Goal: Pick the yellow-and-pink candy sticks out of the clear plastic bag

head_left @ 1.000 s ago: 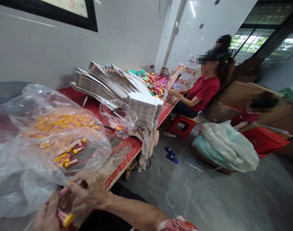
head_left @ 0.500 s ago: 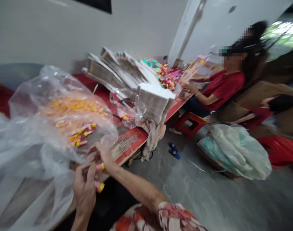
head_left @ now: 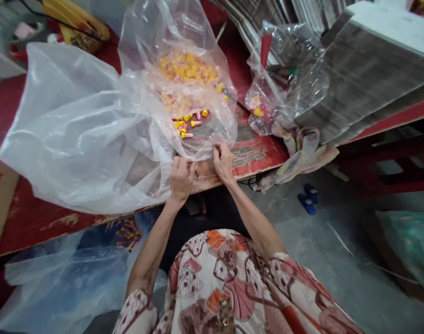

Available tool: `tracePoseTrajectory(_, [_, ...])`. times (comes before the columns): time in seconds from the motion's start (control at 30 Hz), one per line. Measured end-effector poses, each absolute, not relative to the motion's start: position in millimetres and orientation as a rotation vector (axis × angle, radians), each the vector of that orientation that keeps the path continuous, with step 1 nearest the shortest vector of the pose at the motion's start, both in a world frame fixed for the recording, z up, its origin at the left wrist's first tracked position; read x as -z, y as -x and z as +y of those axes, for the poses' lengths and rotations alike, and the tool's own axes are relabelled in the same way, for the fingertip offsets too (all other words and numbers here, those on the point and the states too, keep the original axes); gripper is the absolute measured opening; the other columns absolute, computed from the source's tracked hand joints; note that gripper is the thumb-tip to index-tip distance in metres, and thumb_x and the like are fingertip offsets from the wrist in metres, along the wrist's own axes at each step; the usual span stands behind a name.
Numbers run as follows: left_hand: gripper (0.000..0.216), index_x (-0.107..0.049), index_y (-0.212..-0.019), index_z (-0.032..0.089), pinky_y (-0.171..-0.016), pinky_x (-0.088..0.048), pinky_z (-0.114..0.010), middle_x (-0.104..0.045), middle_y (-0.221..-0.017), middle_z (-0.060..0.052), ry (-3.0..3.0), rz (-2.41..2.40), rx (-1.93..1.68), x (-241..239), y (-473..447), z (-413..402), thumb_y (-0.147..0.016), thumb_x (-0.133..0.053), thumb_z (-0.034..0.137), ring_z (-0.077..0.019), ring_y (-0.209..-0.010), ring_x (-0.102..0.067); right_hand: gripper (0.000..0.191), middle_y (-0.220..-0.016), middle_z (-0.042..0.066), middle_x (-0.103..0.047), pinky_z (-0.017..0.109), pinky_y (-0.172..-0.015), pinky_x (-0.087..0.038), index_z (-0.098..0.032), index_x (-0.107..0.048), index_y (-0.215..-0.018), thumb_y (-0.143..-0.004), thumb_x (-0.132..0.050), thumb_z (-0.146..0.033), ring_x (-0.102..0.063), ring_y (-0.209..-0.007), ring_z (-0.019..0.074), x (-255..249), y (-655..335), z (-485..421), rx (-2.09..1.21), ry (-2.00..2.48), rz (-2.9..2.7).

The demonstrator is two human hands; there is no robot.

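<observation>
A large clear plastic bag lies open on the worktable, its mouth toward me. Inside are many small pink pieces with yellow caps, and several lie loose near the mouth. My left hand has its fingers curled over the bag's near rim. Pinched at the rim to its right is my right hand, with the film at its fingertips. Between the hands, a small yellow and dark bit shows beside my left fingertips; what it is I cannot make out.
Right of the bag are a smaller clear bag, a stack of grey-white sheets and a rag over the red table's edge. Blue slippers lie on the floor. A yellow packet sits at back left.
My view has swung left and down, so the co-workers are out of sight. The pink and yellow pieces seen at my hands earlier no longer show there; both hands are at the bag's rim.
</observation>
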State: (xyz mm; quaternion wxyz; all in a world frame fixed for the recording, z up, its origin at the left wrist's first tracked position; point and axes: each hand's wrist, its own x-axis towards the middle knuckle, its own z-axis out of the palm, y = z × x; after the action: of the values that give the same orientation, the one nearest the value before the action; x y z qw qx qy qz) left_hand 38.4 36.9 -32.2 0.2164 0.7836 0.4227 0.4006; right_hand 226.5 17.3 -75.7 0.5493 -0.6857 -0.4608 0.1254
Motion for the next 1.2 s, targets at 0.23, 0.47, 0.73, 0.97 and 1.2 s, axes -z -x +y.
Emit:
tracePoseTrajectory(0.23, [0.03,-0.055,-0.097,0.023,-0.077,-0.051,-0.033,-0.062,-0.093,-0.006,-2.557,0.957,-0.909,55.8,-38.9,48.1,-0.118,-0.045,0.041,-0.0218,-0.086,-0.065,0.027,-0.112,0.011,-0.076,0.038,-0.101,-0.058,-0.02,-0.068,-0.114,-0.107,-0.043,-0.031,-0.07,-0.105,0.0235,76.8,-225.3,17.2,-0.296,1.604,-1.133])
tracePoseTrajectory(0.47, [0.037,-0.06,-0.092,0.023,-0.079,-0.053,-0.034,-0.064,-0.084,-0.004,-2.281,1.059,-1.086,48.6,-44.2,35.3,-0.114,-0.052,0.052,-0.0208,-0.082,-0.064,0.042,-0.125,0.018,-0.075,0.045,-0.111,-0.058,-0.015,-0.066,-0.133,-0.107,-0.036,-0.026,-0.071,-0.119,0.0267,76.2,-225.6,20.0,-0.169,1.674,-1.168])
tracePoseTrajectory(0.73, [0.054,-0.06,-0.092,0.023,-0.067,-0.049,-0.028,-0.059,-0.078,0.001,-1.488,1.358,-1.454,25.7,-41.6,45.2,-0.109,-0.053,0.073,-0.015,-0.068,-0.056,0.067,-0.158,0.018,-0.06,0.042,-0.107,-0.06,-0.019,-0.046,-0.171,-0.104,-0.037,-0.012,-0.066,-0.13,0.0292,34.8,-202.2,97.3,-0.326,1.761,-1.798])
tracePoseTrajectory(0.97, [0.056,-0.066,-0.092,0.023,-0.074,-0.052,-0.035,-0.061,-0.076,-0.004,-2.309,1.124,-1.221,49.8,-29.2,30.3,-0.112,-0.049,0.072,-0.0217,-0.074,-0.065,0.048,-0.132,0.018,-0.07,0.038,-0.086,-0.058,-0.017,-0.069,-0.147,-0.105,-0.046,-0.021,-0.069,-0.097,0.028,44.2,-213.3,106.1,-0.347,1.776,-1.833])
tracePoseTrajectory(1.2, [0.045,-0.068,-0.097,0.023,-0.077,-0.056,-0.035,-0.068,-0.082,-0.006,-2.344,1.206,-1.053,51.4,-34.0,26.9,-0.115,-0.05,0.061,-0.0226,-0.08,-0.072,0.039,-0.1,0.007,-0.071,0.035,-0.075,-0.052,-0.019,-0.069,-0.113,-0.106,-0.051,-0.053,-0.06,-0.071,0.0186,38.0,-209.1,40.3,-0.35,1.62,-1.284])
